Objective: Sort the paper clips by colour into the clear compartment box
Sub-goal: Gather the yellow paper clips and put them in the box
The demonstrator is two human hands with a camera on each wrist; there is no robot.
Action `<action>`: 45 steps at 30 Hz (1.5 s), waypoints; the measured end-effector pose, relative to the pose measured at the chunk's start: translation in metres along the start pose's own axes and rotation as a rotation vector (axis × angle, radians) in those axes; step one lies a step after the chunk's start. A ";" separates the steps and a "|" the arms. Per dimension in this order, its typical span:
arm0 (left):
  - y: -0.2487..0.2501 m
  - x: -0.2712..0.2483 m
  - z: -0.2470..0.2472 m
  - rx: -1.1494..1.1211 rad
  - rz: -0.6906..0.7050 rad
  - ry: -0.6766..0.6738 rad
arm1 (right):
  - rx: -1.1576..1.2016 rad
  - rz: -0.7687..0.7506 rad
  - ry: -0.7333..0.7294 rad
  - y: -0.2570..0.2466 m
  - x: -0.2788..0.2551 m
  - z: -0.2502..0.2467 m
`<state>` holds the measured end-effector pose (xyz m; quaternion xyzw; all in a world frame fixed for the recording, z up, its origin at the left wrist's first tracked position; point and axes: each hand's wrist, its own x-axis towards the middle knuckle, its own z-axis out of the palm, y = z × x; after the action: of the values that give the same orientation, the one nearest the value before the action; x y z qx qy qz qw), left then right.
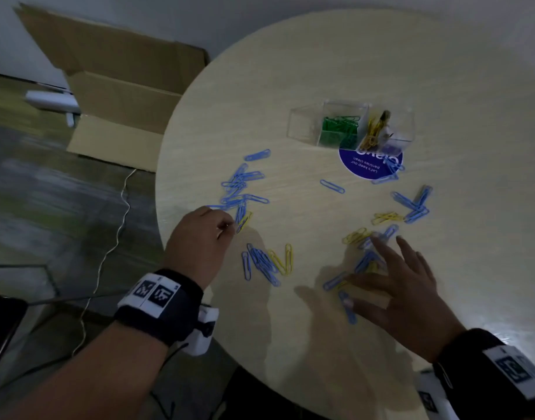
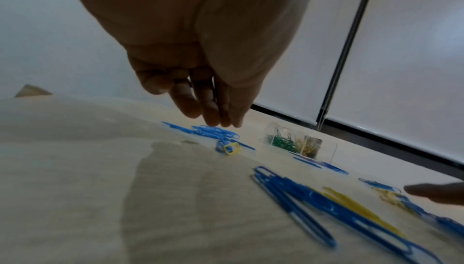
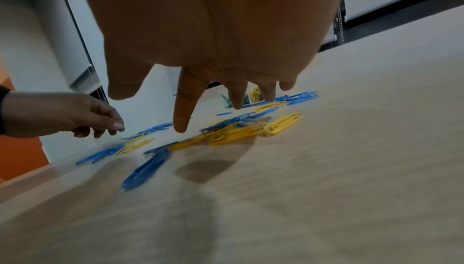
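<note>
Two hands over the table: my left hand near the left edge has its fingers bunched together beside a blue clip pile; whether they pinch anything, I cannot tell. My right hand spreads its fingers apart above mixed blue and yellow clips. Toward the far edge stands the clear compartment box, holding green clips and yellow ones.

Round table, blue round sticker, open cardboard box, white cable.

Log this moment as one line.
left hand: fingers bunched by blue clips | right hand: spread over mixed clips | box: green, yellow in | blue: still on table
</note>
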<state>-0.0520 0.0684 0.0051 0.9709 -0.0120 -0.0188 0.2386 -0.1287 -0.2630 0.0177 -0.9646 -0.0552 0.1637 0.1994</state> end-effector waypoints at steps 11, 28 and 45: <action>0.004 0.002 0.001 0.056 -0.034 -0.089 | 0.007 -0.047 0.253 0.014 0.010 0.000; 0.024 -0.034 0.017 0.072 0.233 -0.207 | -0.030 0.064 0.228 0.031 -0.012 0.011; 0.040 -0.009 0.034 0.110 0.328 -0.169 | -0.094 -0.114 0.266 0.037 0.040 -0.006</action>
<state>-0.0627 0.0172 -0.0063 0.9623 -0.1914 -0.0605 0.1834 -0.0875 -0.2917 -0.0038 -0.9813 -0.0906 0.0202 0.1687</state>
